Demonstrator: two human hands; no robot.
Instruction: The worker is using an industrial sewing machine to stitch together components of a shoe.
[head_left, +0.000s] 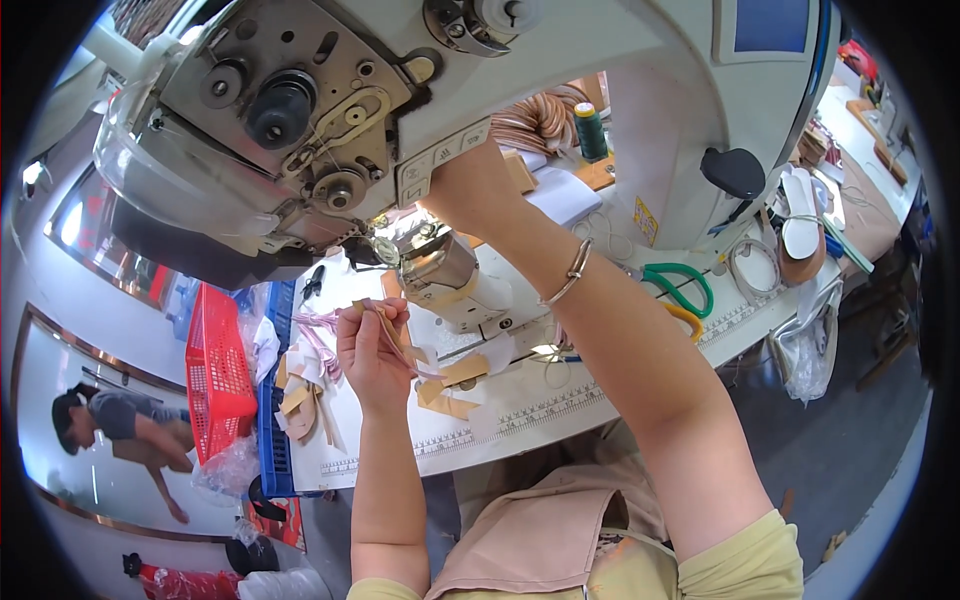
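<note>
An industrial sewing machine [640, 70] fills the upper part of the head view, its rounded metal bed [450, 275] below the needle area. My left hand [372, 355] is closed in a pinch on a thin tan strip [392, 340], just left of that bed. The strip's lower end hangs toward my wrist. My right arm, with a bracelet [575, 272] on it, reaches up past the bed. My right hand [470, 190] goes behind the machine head, which hides its fingers. Several tan and white pieces [455, 385] lie on the white table [500, 400] between my forearms.
Left of the table are a red plastic basket [213, 370] and a blue crate [272, 440]. Green-handled scissors [690, 285] lie right of my forearm. Behind the bed are a green thread spool [590, 135] and coiled brown cord [540, 120]. A person [130, 425] shows at far left.
</note>
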